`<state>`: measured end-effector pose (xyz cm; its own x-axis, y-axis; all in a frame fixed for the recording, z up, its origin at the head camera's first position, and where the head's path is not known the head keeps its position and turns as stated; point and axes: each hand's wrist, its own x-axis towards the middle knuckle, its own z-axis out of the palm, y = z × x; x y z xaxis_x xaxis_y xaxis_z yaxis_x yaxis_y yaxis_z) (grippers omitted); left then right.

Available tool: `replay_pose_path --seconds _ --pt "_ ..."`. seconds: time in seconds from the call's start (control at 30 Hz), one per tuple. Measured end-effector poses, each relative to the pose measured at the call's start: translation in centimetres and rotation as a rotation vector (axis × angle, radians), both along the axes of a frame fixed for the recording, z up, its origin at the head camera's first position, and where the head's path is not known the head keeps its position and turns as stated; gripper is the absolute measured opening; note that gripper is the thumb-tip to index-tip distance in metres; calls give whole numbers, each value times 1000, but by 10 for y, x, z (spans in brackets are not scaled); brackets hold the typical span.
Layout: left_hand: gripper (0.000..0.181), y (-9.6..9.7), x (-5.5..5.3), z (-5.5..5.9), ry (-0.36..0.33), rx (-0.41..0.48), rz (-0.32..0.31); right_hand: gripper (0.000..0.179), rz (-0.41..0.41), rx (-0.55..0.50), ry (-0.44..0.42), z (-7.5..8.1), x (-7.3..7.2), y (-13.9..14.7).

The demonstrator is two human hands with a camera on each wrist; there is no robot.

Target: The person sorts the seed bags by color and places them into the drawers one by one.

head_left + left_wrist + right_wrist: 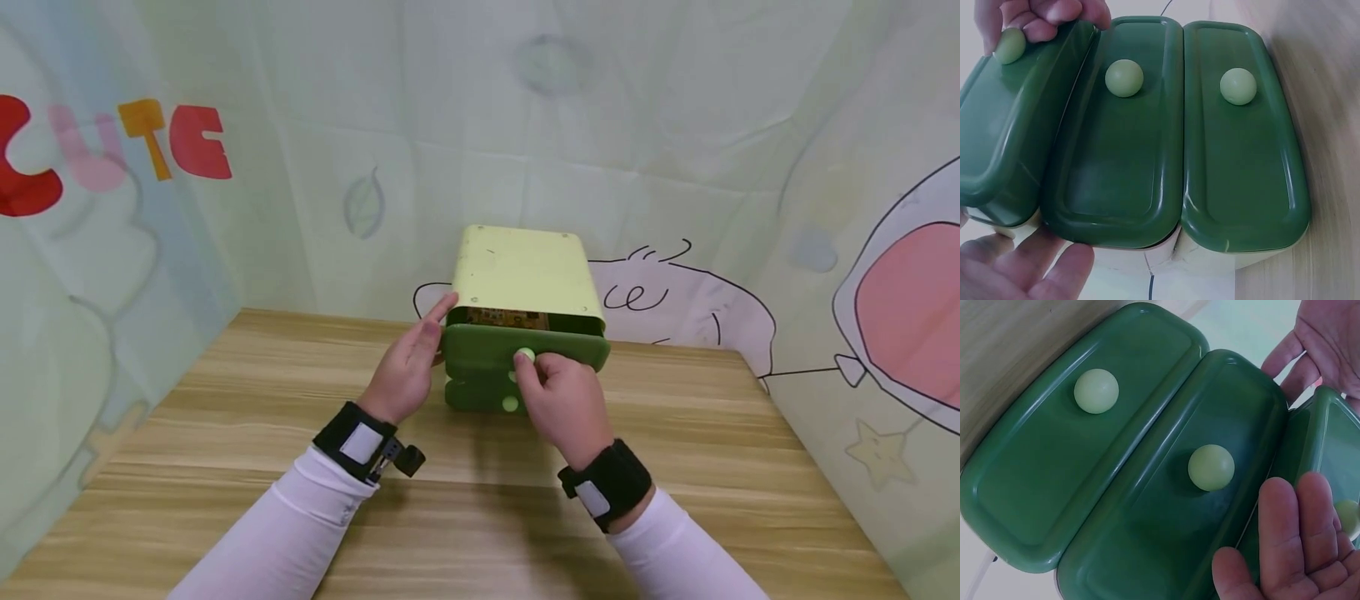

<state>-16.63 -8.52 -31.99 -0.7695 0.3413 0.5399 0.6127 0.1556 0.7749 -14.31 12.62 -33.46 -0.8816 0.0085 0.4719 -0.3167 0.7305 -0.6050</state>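
Observation:
A small cabinet with a pale yellow shell [528,267] and green drawers stands at the back of the table. Its top drawer [480,348] is pulled out a little, and a brown patterned thing [506,318] shows inside. My right hand [567,408] pinches that drawer's round light-green knob [528,354] between thumb and fingers. Against the cabinet's left side rests my left hand [403,375], its fingers fairly straight. In the left wrist view, the middle drawer [1116,144] and bottom drawer [1241,162] are pushed in, each with a round knob.
The wood-grain table [247,500] spreads around the cabinet. Printed cloth walls [465,108] enclose the back and both sides, close behind the cabinet. Black straps [611,487] with small cameras are worn on both wrists.

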Motion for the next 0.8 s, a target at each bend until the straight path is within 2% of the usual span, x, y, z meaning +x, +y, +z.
replay_pose_path --seconds 0.43,0.8 --pt "45 0 -2 -2 -31 24 -26 54 -1 7 32 0 -9 0" --pt "44 2 2 -1 -43 20 -5 55 -9 10 34 0 -17 -1"
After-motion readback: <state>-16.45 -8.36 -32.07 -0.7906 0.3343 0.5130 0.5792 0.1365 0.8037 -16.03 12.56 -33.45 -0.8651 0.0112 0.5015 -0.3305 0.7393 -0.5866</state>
